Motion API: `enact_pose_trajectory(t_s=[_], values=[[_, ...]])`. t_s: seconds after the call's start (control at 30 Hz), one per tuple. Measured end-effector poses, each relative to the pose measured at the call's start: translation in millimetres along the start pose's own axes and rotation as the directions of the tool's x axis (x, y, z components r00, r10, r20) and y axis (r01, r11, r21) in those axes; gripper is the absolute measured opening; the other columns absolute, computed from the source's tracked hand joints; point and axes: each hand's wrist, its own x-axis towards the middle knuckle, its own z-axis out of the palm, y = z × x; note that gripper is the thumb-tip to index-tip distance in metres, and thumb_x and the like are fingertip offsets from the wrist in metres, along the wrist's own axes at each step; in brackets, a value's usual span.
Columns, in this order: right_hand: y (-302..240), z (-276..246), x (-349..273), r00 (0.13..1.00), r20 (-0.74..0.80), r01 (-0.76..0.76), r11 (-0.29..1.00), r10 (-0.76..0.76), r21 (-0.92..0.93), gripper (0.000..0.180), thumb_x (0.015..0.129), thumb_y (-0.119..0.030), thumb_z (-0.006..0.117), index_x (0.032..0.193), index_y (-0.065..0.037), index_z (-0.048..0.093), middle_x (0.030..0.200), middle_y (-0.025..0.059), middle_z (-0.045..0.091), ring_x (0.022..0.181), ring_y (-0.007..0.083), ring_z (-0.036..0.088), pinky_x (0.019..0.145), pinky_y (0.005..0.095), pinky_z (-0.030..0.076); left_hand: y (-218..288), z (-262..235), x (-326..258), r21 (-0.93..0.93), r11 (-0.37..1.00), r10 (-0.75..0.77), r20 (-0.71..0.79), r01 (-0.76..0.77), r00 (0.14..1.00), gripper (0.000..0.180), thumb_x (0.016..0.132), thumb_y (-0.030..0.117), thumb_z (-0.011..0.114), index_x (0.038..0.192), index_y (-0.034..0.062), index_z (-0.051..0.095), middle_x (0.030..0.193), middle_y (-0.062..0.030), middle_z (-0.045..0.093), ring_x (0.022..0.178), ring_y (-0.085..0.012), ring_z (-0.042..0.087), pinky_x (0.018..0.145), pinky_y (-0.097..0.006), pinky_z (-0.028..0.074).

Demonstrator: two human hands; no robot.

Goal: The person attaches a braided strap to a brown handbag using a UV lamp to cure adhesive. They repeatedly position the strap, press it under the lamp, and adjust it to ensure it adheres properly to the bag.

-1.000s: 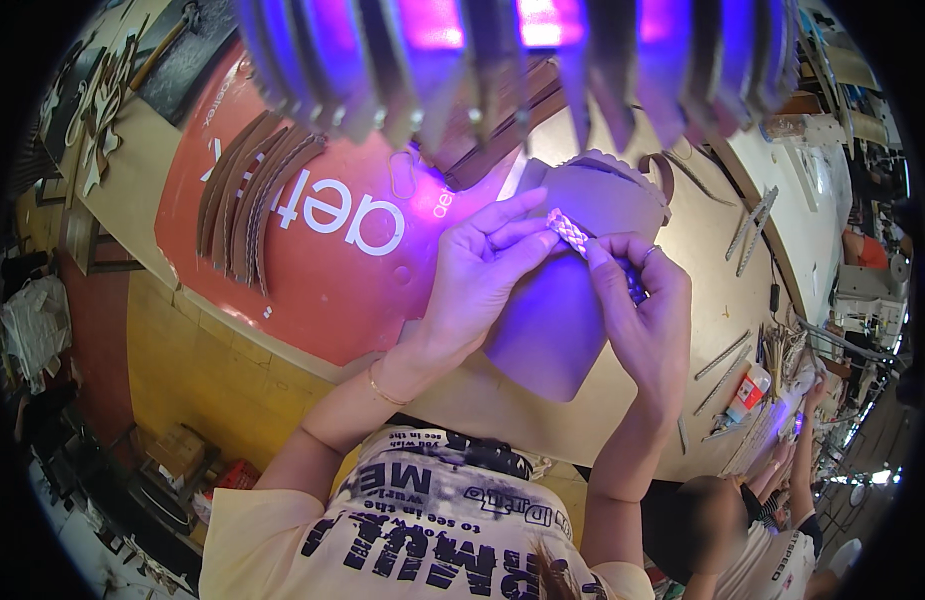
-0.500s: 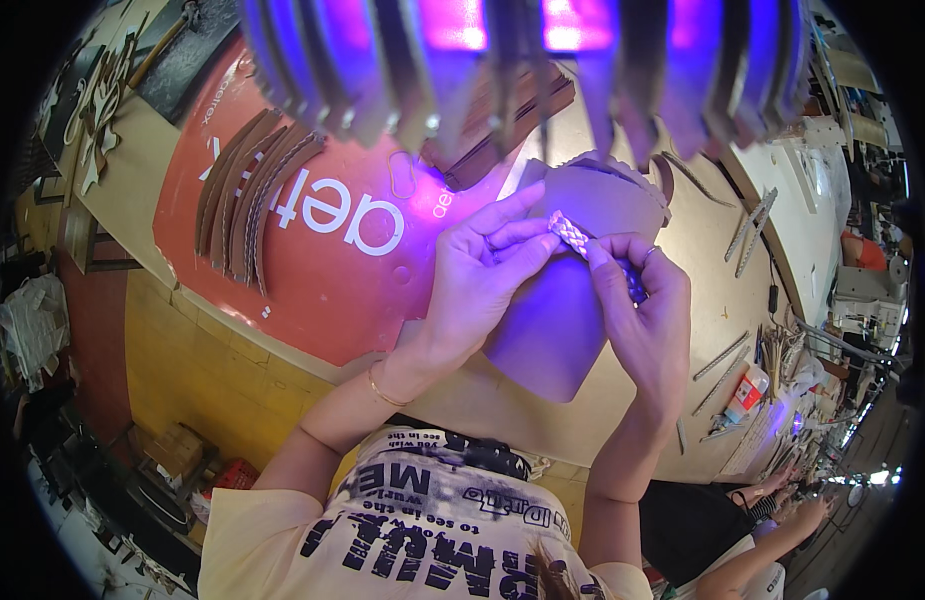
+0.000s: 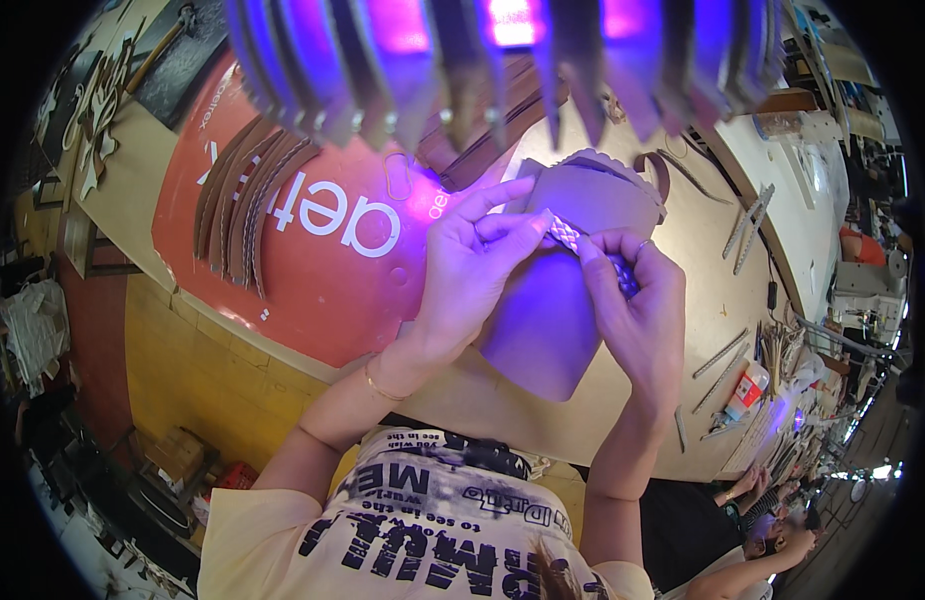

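A short braided strip (image 3: 565, 236), lit purple, is stretched between my two hands above the worktable. My left hand (image 3: 467, 270) pinches its left end between thumb and fingertip, with the index finger raised. Further along the braid, my right hand (image 3: 637, 300) grips it with thumb and curled fingers; part of the strip shows beside those fingers. Directly beneath lies a flat brown leather-like piece (image 3: 547, 335). Behind it is another brown piece (image 3: 597, 195) with a scalloped edge, and a narrow loop (image 3: 654, 172) stands at its right.
A ribbed lamp (image 3: 502, 75) glowing purple hangs over the far side. Curved brown strips (image 3: 247, 205) lie on a red board (image 3: 332, 310), near stacked brown pieces (image 3: 482, 140). At right are braided cords (image 3: 747, 220) and a bottle (image 3: 746, 390). Another person (image 3: 717, 530) sits at lower right.
The view has shifted slightly. My left thumb now covers the strip's left end, which was showing before. Both hands remain on the braid over the brown piece.
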Motion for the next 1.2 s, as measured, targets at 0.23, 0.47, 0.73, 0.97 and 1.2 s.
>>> enact_pose_trajectory(t_s=[0.23, 0.47, 0.73, 0.97, 1.2], values=[[-2, -11, 4, 0.997, 0.050, -0.057, 0.996, 0.054, 0.066, 0.019, 0.092, -0.007, 0.067, 0.105, 0.001, 0.056, 0.067, -0.0023, 0.057, 0.058, 0.0023, 0.051, 0.051, 0.0164, 0.037, -9, 4, 5, 0.007, 0.999, -0.034, -0.119, 0.035, 0.992, 0.036, 0.091, 0.002, 0.067, 0.124, -0.0051, 0.054, 0.091, -0.0100, 0.072, 0.084, -0.0105, 0.068, 0.074, -0.022, 0.056], [-2, -10, 8, 0.998, -0.007, -0.055, 0.998, 0.055, 0.024, 0.026, 0.086, -0.003, 0.067, 0.106, -0.002, 0.050, 0.060, 0.0024, 0.059, 0.051, 0.0052, 0.051, 0.047, 0.0222, 0.036, -20, 5, 9, -0.027, 0.995, -0.095, -0.165, 0.091, 0.982, 0.028, 0.090, 0.002, 0.070, 0.113, -0.0044, 0.056, 0.084, -0.0061, 0.070, 0.073, -0.0063, 0.064, 0.064, -0.019, 0.052], [-1, -9, 9, 0.998, 0.028, -0.057, 0.995, 0.055, 0.076, 0.028, 0.090, -0.001, 0.064, 0.106, -0.005, 0.040, 0.061, -0.0018, 0.052, 0.050, 0.0016, 0.048, 0.045, 0.0165, 0.032, -28, 3, 11, 0.071, 0.997, 0.015, -0.153, -0.004, 0.988, 0.021, 0.089, 0.002, 0.070, 0.104, -0.0030, 0.058, 0.084, -0.0073, 0.071, 0.072, -0.0065, 0.064, 0.062, -0.019, 0.052], [4, -9, 9, 1.000, 0.022, -0.022, 0.999, 0.021, 0.047, 0.030, 0.089, -0.001, 0.064, 0.107, -0.006, 0.040, 0.061, -0.0022, 0.052, 0.051, 0.0008, 0.047, 0.045, 0.0161, 0.031, -27, 3, 9, 0.153, 0.988, 0.050, -0.139, -0.029, 0.989, 0.014, 0.089, 0.002, 0.070, 0.097, -0.0021, 0.059, 0.082, -0.0062, 0.069, 0.071, -0.0057, 0.063, 0.060, -0.019, 0.051], [7, -7, 10, 0.999, -0.032, -0.030, 0.997, 0.033, 0.065, 0.030, 0.084, 0.000, 0.065, 0.103, -0.005, 0.042, 0.058, 0.0004, 0.053, 0.051, 0.0035, 0.045, 0.047, 0.0208, 0.031, -29, 4, 8, 0.200, 0.976, 0.118, -0.134, -0.090, 0.984, 0.011, 0.089, 0.002, 0.070, 0.092, -0.0015, 0.060, 0.080, -0.0042, 0.067, 0.071, -0.0053, 0.061, 0.062, -0.019, 0.050]])
